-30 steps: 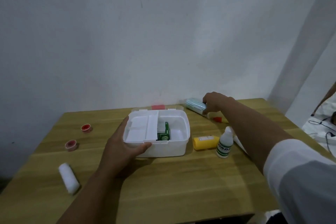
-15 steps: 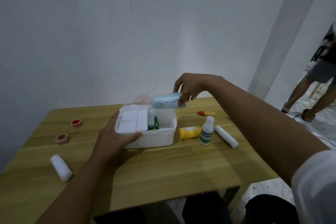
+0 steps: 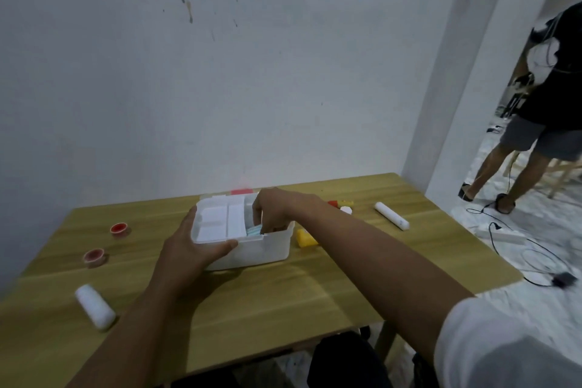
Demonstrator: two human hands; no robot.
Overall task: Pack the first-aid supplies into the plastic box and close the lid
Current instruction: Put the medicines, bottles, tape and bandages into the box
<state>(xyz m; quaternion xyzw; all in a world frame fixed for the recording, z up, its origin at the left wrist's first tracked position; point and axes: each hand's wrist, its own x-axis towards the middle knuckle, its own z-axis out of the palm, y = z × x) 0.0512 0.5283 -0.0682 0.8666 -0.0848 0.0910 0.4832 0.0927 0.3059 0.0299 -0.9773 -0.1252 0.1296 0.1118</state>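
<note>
One plastic box [image 3: 252, 249], lid off, near the surface's [image 3: 283, 299] far edge; right hand [image 3: 277, 209] inside, fingers pinching a blue pack [image 3: 254, 230]; left hand [image 3: 192, 249] gripping its near-left corner; white roll [image 3: 94, 305] toward the near-left corner.

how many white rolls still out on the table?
2. One white roll lies near the table's front-left corner; the other white roll lies at the back right, beyond the right forearm. More could be hidden behind the arms or the box.
</note>
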